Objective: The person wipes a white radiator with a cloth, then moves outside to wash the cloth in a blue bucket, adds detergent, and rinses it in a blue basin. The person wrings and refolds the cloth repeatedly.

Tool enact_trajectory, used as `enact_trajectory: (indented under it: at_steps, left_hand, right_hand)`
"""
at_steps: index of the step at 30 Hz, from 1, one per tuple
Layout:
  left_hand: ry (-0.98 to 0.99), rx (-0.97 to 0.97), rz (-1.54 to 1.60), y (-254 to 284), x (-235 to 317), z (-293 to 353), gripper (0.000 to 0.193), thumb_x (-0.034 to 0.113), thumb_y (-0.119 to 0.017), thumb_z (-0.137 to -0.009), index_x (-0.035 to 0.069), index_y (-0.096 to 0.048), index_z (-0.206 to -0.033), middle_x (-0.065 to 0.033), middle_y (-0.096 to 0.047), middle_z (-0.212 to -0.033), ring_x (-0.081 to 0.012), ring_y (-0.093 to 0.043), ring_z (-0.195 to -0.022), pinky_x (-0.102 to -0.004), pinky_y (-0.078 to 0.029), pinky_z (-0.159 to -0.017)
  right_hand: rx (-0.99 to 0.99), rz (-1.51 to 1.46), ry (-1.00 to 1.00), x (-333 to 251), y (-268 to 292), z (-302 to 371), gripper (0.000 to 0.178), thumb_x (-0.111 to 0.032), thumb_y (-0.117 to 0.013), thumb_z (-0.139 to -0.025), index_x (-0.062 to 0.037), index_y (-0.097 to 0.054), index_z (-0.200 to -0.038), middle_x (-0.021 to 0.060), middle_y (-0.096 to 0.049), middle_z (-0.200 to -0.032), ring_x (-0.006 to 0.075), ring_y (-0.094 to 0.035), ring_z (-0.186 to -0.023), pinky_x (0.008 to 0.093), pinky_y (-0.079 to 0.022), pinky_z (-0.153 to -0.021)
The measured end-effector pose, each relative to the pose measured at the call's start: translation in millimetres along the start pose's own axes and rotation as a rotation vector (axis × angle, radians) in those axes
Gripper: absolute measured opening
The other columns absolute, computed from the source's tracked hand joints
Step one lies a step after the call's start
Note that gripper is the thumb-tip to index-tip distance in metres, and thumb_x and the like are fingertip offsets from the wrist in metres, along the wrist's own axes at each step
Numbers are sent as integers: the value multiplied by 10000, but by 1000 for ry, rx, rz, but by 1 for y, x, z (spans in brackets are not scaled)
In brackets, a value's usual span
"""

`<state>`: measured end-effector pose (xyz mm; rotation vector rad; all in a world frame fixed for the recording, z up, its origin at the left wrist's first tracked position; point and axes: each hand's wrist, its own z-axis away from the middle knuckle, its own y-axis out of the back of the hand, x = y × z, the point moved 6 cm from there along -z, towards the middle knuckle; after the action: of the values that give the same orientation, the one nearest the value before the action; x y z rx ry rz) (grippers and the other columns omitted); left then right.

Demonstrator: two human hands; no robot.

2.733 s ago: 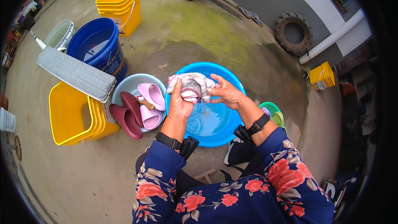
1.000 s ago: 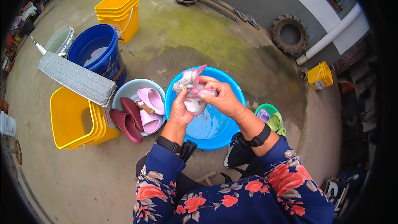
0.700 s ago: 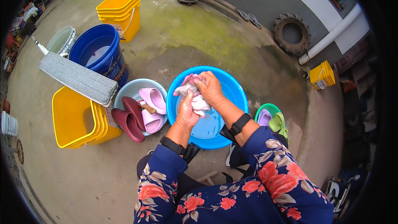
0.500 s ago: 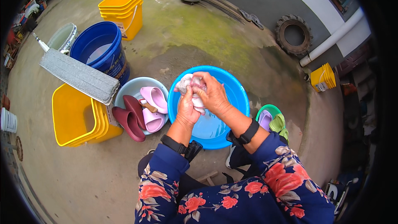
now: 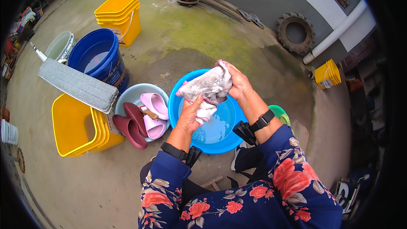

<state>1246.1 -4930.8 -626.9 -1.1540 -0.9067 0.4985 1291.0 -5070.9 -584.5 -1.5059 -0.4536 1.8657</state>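
Observation:
Above the bright blue basin (image 5: pixel 220 147) I hold a whitish cloth piece (image 5: pixel 207 85), smudged grey and edged in pink; its exact kind I cannot make out. My right hand (image 5: pixel 240 84) is closed on its upper right end. Lower down, my left hand (image 5: pixel 189 115) grips the bottom left part, thumb pointing up. A bunched white portion (image 5: pixel 206 112) hangs beside the left fingers. Shallow water lies in the basin below. Left of it, a pale blue basin (image 5: pixel 141 86) holds maroon clogs (image 5: pixel 128 131), pink slippers (image 5: pixel 155 105) and a brown-handled brush (image 5: pixel 149 113).
Stacked yellow buckets (image 5: pixel 72 142) stand at left, with a long grey flat mop head (image 5: pixel 78 82) resting across them. Behind are a blue bucket (image 5: pixel 108 68) and more yellow buckets (image 5: pixel 131 23). At right sits a green basin (image 5: pixel 277 110); farther off, a tyre (image 5: pixel 295 33) leans on the wall.
The cloth was bunched between both hands; now it is spread out and stretched. My right hand has moved up and to the right, while my left has turned and stayed low.

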Motion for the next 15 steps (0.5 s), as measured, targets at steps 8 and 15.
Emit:
enact_trajectory:
  at_steps: [8, 15]
  left_hand:
    - [-68, -66, -123, -7, 3, 2, 526, 89, -627, -734, 40, -391, -1201, -124, -521, -1116, -253, -541, -991, -398, -475, -817]
    - [41, -159, 144, -8, 15, 3, 456, 209, -520, -798, 26, -402, -1199, -155, -510, -1142, -302, -509, -1039, -451, -404, -897]
  right_hand:
    - [-26, -145, 13, 10, 1, 4, 275, -53, -482, -832, -43, -471, -1107, 94, -567, -983, 233, -559, -893, 384, -464, -803]
    - [-122, 342, 214, -11, -25, 37, 401, -79, -551, -814, -40, -414, -1189, 88, -529, -1097, 166, -530, -953, 314, -445, -830]
